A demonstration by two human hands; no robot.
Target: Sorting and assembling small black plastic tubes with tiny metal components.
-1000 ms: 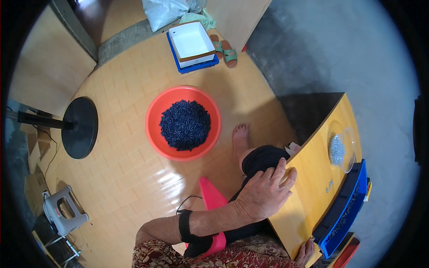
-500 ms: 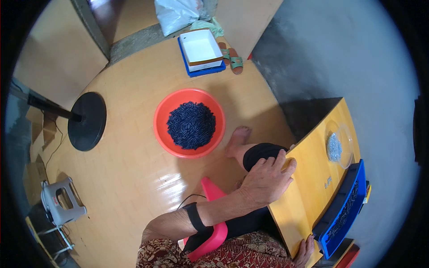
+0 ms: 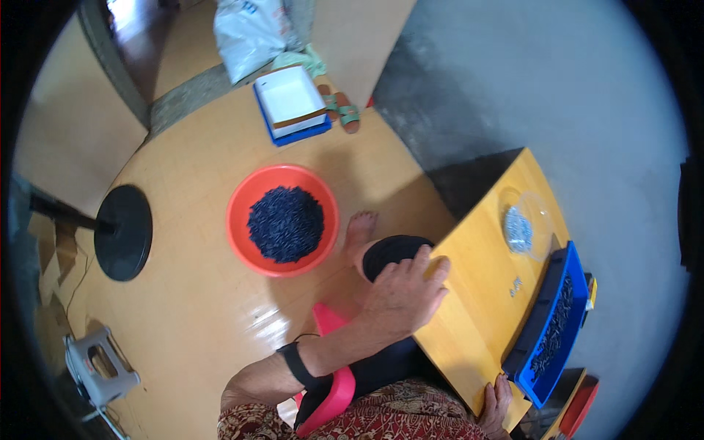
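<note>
My left hand point(image 3: 407, 290) rests at the left edge of a yellow wooden table point(image 3: 469, 293), fingers loosely stretched toward its top, holding nothing that I can see. A dark band circles that wrist. At the table's near end my right hand point(image 3: 496, 402) lies with its fingers extended on the wood, beside a blue tray point(image 3: 524, 359) of small dark pieces. Farther up the tabletop stands a clear round container point(image 3: 541, 227) with small silvery pieces point(image 3: 518, 231). A few loose small pieces point(image 3: 515, 287) lie between the container and the tray.
On the floor, left of my leg, sits a red-orange basin point(image 3: 242, 249) heaped with dark cylindrical pieces point(image 3: 286, 224). Beyond it are a white box point(image 3: 290, 95), sandals point(image 3: 346, 114) and a white bag point(image 3: 249, 37). A black round stand point(image 3: 125, 235) and a grey stool point(image 3: 106, 367) are at left.
My view has shifted, so the basin and table appear farther left. Both hands keep their places at the table's edges. No object has visibly been picked up or put down.
</note>
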